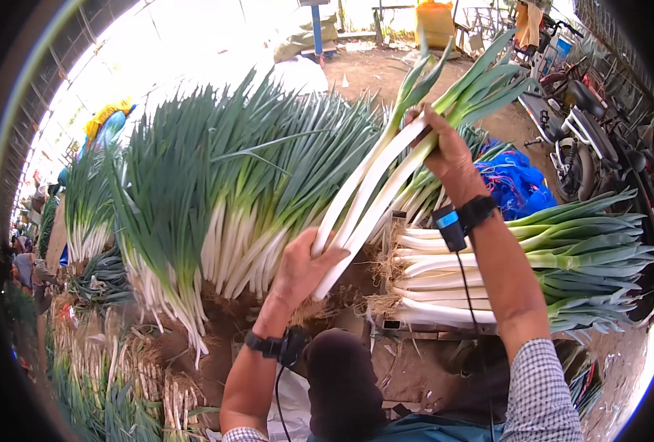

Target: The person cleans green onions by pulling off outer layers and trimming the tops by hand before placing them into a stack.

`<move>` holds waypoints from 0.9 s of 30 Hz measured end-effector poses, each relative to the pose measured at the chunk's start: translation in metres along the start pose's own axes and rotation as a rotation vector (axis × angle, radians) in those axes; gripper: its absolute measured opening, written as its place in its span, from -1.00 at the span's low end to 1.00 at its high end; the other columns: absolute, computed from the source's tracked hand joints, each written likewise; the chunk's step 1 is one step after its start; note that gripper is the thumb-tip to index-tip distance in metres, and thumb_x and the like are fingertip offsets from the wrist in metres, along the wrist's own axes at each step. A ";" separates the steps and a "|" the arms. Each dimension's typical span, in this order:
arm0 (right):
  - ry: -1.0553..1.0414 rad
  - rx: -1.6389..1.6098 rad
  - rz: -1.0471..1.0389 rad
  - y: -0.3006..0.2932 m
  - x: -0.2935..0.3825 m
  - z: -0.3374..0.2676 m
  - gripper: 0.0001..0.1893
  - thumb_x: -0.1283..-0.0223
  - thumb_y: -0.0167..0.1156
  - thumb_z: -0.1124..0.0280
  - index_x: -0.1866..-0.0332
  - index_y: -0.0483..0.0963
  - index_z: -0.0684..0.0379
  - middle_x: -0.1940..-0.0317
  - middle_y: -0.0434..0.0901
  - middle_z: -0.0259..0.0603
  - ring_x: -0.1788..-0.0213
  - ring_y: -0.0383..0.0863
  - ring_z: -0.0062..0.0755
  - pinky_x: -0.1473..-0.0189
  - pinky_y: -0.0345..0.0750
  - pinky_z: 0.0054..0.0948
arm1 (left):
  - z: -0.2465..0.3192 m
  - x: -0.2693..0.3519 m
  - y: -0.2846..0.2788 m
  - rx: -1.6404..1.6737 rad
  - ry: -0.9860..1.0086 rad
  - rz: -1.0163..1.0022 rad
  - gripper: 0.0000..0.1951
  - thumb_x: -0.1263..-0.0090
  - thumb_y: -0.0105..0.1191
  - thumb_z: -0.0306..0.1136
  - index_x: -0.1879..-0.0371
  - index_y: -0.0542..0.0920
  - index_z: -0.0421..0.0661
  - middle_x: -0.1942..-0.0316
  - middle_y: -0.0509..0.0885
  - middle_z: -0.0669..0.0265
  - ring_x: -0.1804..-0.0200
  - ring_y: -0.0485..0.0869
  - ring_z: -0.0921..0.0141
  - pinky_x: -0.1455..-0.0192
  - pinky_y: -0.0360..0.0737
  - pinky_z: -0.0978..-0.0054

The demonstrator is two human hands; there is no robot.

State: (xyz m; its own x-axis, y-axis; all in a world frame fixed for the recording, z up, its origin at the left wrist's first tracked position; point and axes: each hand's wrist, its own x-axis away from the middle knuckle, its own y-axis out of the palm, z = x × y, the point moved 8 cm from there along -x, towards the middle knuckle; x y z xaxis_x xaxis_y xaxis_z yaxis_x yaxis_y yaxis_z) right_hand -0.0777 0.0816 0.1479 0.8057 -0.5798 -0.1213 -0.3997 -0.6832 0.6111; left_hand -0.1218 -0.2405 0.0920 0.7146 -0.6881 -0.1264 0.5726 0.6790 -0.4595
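Observation:
Several leeks [369, 190] with long white shafts and green leaves are held slantwise in front of me. My left hand [306, 265] grips them near the root end, its thumb across the white shafts. Higher up, my right hand [445, 141] is closed round the place where white turns to green. A large heap of leeks [238, 182] stands behind and to the left, leaves upward. Under my right forearm, a row of leeks [448, 276] lies with roots to the left and leaves to the right. Both wrists wear black straps with cabled devices.
Blue netting [517, 177] lies beyond my right forearm. Parked two-wheelers [573, 127] stand at the right. More leeks [111, 375] lie on the ground at lower left. A yellow sack [434, 25] and a blue post [317, 30] are at the back. People [25, 268] are at the far left.

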 end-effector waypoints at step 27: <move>0.046 1.731 -0.188 -0.056 0.251 -0.010 -0.68 0.09 0.45 0.46 0.17 0.58 0.24 0.40 0.64 -0.10 0.32 0.65 -0.03 0.21 0.54 -0.20 | -0.409 0.008 0.132 -0.774 -0.436 -0.182 -0.68 -0.30 0.22 -0.34 0.04 0.55 -0.22 0.00 0.61 -0.08 -0.09 0.59 -0.06 -0.15 0.55 0.00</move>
State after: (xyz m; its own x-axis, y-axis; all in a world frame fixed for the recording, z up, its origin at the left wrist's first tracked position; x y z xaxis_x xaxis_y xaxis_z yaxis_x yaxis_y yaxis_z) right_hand 0.1516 -0.0207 0.0912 0.8907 -0.4521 -0.0474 -0.2485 -0.3969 -0.8836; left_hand -0.2053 -0.2612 -0.3288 0.8186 -0.5028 0.2777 0.3739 0.0993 -0.9221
